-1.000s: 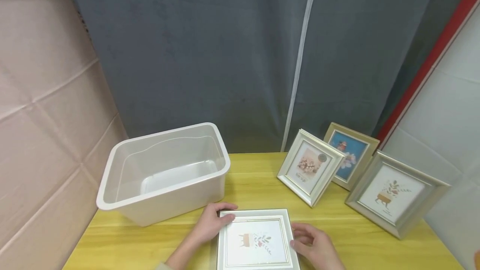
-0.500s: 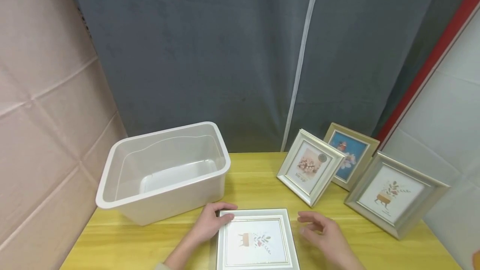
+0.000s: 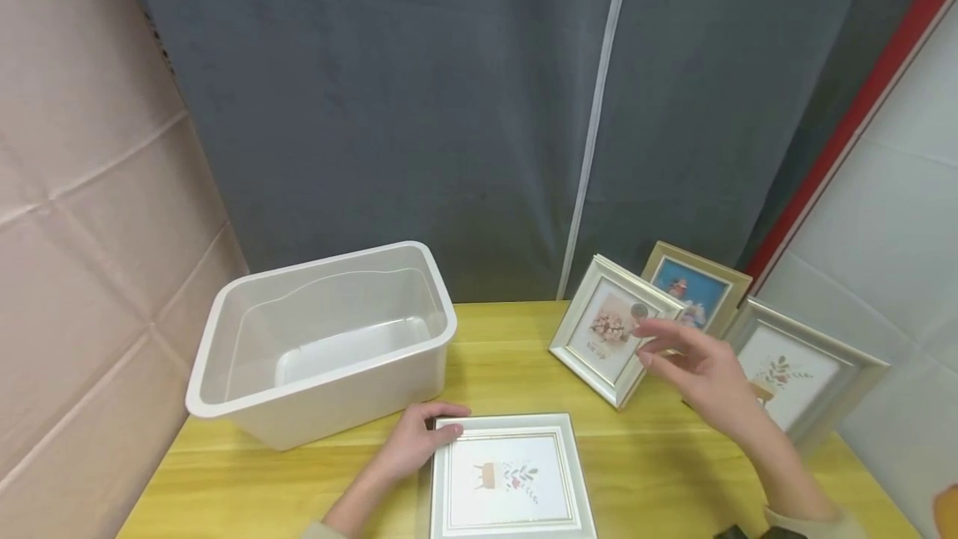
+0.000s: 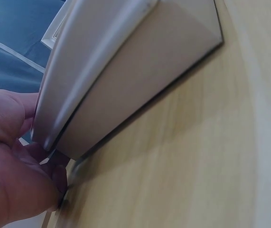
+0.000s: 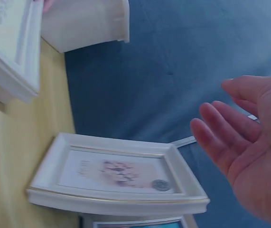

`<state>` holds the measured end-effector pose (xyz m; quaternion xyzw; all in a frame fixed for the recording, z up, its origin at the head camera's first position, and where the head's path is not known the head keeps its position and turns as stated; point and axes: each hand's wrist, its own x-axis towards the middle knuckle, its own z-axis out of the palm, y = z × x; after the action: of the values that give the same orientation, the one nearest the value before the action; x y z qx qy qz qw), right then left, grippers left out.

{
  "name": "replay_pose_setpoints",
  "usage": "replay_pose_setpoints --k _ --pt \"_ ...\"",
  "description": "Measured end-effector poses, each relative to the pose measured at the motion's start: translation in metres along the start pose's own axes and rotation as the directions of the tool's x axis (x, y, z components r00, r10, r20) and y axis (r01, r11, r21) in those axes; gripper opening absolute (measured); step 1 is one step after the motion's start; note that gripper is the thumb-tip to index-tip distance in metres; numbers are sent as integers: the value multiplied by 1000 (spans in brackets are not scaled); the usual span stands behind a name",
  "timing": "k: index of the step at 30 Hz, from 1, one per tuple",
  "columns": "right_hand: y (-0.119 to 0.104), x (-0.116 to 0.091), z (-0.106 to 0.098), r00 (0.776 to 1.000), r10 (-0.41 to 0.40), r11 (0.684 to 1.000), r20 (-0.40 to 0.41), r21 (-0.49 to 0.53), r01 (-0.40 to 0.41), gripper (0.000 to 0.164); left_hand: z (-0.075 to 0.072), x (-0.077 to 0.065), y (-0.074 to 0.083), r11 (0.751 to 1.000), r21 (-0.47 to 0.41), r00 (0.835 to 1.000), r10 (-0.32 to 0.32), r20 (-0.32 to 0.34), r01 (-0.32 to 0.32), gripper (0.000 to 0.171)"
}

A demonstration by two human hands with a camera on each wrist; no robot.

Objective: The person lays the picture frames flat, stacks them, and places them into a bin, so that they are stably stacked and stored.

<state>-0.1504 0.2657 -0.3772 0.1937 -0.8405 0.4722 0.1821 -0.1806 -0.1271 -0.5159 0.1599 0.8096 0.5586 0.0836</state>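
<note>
A pale picture frame with a plant print [image 3: 509, 481] lies flat at the table's near edge, with a second thick layer beneath its moulding in the left wrist view. My left hand [image 3: 416, 441] holds its far left corner, thumb on top and fingers along the far edge; in the left wrist view the fingers [image 4: 33, 152] curl at that corner. Raised above the table, my right hand [image 3: 707, 373] holds nothing, its fingers loosely bent. It overlaps the white frame with the blossom print [image 3: 599, 348], which stands propped up; in the right wrist view hand and frame are apart.
A white plastic tub [image 3: 359, 389] stands at the left, with nothing in it. Behind the blossom frame stands a gold frame with a blue picture [image 3: 726, 289]. A silver frame [image 3: 846, 381] leans at the right. A grey curtain [image 3: 419, 106] hangs behind the wooden table [image 3: 247, 489].
My right hand has let go of the lying frame's right side and moved up and right, toward the standing frames. My left hand has stayed at the corner.
</note>
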Motion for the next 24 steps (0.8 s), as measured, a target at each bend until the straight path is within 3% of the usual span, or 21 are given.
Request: replay_pose_setpoints --k 5,9,19,24 --pt "-6 37 -16 996 -57 998 -63 -38 55 41 0 2 0 1000 2 1000 -8 4 8 22" --pt "-3 65 -19 996 -34 992 -78 -122 24 39 1 2 1 1000 -20 1000 -5 10 6 23" --pt "33 110 -11 996 71 960 55 -276 -53 43 -3 -2 0 998 -57 1000 4 14 -3 26" --pt "47 114 -15 963 201 925 180 -358 -126 46 -3 -3 -2 999 -52 1000 -2 18 3 26"
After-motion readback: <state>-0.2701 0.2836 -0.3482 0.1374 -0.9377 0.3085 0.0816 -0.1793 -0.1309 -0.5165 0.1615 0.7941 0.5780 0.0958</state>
